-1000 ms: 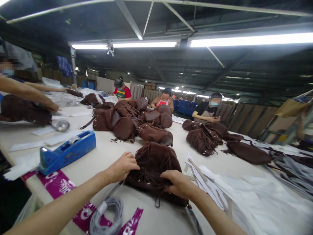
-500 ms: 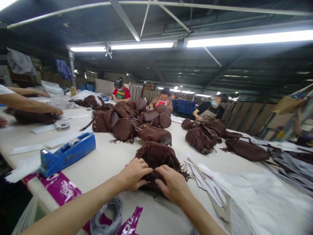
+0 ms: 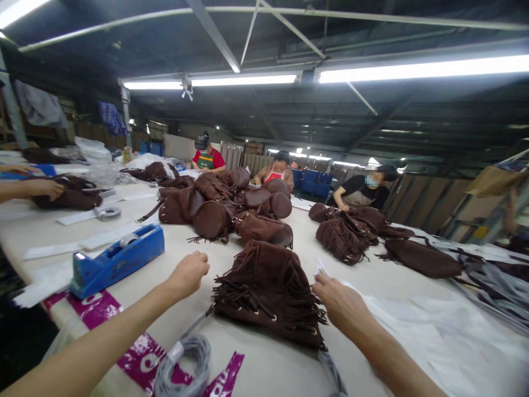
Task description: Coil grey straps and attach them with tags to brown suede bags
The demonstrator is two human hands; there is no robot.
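Dark brown fringed bag (image 3: 266,278) on its side on the pale table (image 3: 264,366), metal eyelets (image 3: 274,318) along its near edge

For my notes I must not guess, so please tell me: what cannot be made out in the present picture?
All in the head view:
Left hand: anything inside it, hidden by its curled fingers.
Right hand: whether it grips the paper strip, hidden by its fingers.
Fringed bag: underside, hidden by the bag itself.
Grey coil: lower end, cut off by bottom edge.
Green apron: lettering, too small to read.
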